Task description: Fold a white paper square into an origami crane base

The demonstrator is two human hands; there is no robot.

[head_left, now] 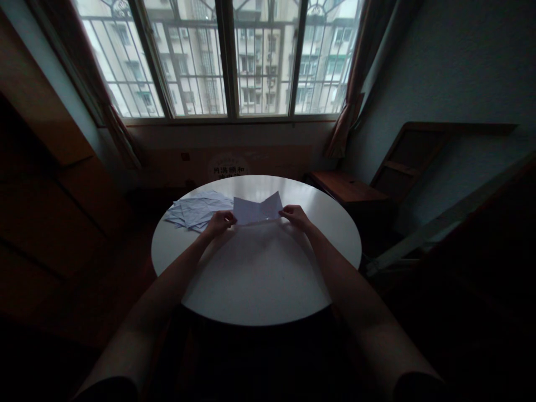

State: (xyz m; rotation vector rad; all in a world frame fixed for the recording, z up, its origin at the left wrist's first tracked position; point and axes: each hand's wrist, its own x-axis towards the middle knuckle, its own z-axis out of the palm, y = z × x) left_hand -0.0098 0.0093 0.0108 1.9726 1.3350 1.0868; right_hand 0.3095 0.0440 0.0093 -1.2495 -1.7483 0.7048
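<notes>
A pale sheet of paper [256, 211] with a crease down its middle is held up over the round white table [255, 273]. My left hand [220, 223] pinches its left edge near the lower corner. At the opposite edge, my right hand [295, 216] grips the paper between thumb and fingers. The upper edge of the sheet dips at the crease, and its right half rises to a point. Just beyond my left hand lies a loose pile of similar papers [196, 207], spread on the table's left side.
A barred window [263, 61] with tied curtains [341, 131] fills the far wall. Right of the table stands a low wooden stand [347, 187], near a leaning wooden frame [408, 162]. Wooden cabinets [50, 206] line the left. A cardboard panel with printed characters [268, 159] is under the window.
</notes>
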